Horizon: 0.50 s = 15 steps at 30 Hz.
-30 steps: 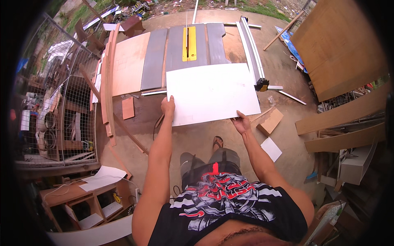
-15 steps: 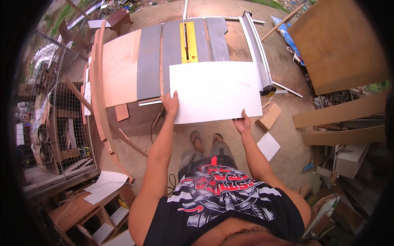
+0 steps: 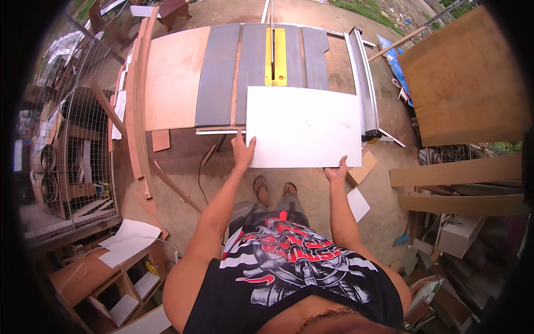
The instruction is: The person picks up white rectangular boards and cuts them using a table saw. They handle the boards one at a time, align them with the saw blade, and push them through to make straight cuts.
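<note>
A white rectangular panel (image 3: pixel 305 128) lies over the near part of a grey table saw (image 3: pixel 217 78), its right edge beside the long metal fence (image 3: pixel 362 83). Its far edge is at the near end of the yellow insert plate (image 3: pixel 276 72), where the thin blade (image 3: pixel 273 47) stands in a slot. My left hand (image 3: pixel 243 151) grips the panel's left edge by the near corner, fingers along the side. At the near edge, toward the right corner, my right hand (image 3: pixel 336 170) holds it with the thumb on top; its other fingers are mostly hidden underneath.
Left of the saw is a light wooden board (image 3: pixel 175 78), with long wood strips (image 3: pixel 136 111) beyond it. A wire mesh fence (image 3: pixel 83 139) stands at far left. On the right are a large brown board (image 3: pixel 464 78) and long planks (image 3: pixel 456 170). Offcuts (image 3: pixel 359 203) lie on the floor.
The view has shifted, so the saw appears further right. The panel sits straighter along the fence, and my left hand is nearer its near corner. Both hands keep hold of it.
</note>
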Motion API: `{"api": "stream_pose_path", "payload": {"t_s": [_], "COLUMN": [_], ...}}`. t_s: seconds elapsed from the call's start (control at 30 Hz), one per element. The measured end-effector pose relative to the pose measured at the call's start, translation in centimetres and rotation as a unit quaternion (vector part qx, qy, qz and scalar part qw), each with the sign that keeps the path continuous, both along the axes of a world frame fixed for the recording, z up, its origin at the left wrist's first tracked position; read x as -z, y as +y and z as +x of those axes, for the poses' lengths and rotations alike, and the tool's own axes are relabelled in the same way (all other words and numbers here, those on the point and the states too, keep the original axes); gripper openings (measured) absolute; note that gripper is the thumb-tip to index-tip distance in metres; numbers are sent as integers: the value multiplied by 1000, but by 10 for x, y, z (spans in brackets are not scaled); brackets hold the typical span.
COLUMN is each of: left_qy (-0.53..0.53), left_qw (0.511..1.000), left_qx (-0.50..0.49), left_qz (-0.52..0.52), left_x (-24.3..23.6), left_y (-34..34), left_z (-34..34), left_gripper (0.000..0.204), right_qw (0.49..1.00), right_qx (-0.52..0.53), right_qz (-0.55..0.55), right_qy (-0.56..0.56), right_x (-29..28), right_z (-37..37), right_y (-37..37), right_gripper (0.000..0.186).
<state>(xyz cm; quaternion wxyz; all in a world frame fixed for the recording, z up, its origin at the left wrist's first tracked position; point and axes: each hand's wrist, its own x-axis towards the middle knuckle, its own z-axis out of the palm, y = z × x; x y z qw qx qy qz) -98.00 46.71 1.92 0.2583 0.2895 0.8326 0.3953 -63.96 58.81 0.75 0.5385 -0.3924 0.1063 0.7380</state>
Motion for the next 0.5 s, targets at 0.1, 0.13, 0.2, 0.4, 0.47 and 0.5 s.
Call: {"api": "stream_pose_path", "payload": {"t_s": [0.1,0.13,0.2,0.4,0.47,0.5], "left_qy": [-5,-30,-81,-90,-88,-84], "left_qw": [999,999,996,994,994,994], "left_qx": [5,6,13,34,42,42], "left_qz": [-39,-32,-19,-43,-42,-50], "left_x": [12,15,17,14,12,11], "left_y": [-21,-24,-28,-26,-24,-24], "left_z": [11,14,17,14,16,15], "left_gripper": [72,70,68,59,59,59], "right_qw": [1000,1000,1000,998,998,998], "right_qx": [-4,-3,-12,-36,-36,-36], "right_qz": [0,0,5,50,54,51], "right_qy": [-4,-7,4,-5,-1,-12], "right_x": [1,2,5,20,26,26], "right_z": [-2,-1,0,6,12,12], "right_y": [0,3,4,4,3,2], "right_gripper": [54,54,55,59,59,61]}}
